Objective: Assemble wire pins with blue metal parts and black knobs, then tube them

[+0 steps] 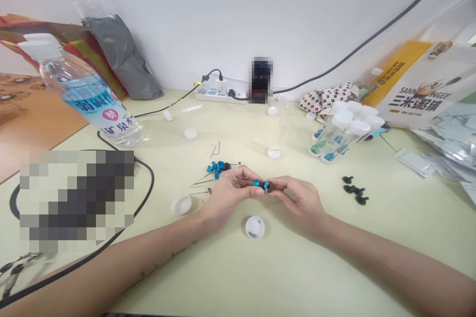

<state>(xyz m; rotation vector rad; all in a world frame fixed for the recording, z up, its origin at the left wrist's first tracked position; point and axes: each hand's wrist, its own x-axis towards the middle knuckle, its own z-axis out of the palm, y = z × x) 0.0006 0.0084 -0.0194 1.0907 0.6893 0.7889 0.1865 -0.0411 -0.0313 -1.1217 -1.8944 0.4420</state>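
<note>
My left hand (232,193) is closed around a small blue metal fitting (260,185) with a thin metal rod running back into the palm. The fingertips of my right hand (300,202) pinch the dark end of this same piece; the hands nearly meet. Just below them sits a white cap (255,234) with tiny dark bits inside. Beyond my left hand lies a pile of similar blue fittings (215,167) with thin rods. A second white cap (181,205) rests beside my left wrist. Several black disc-shaped parts (355,189) lie right of my right hand.
Clear tubes with white caps (342,133) hold coloured parts at the right. Two small metal L-shaped pieces (214,149) lie mid-table. A water bottle (98,99) and black cable (152,178) are at left, a power strip (219,93) by the wall, a printed bag (416,84) at right.
</note>
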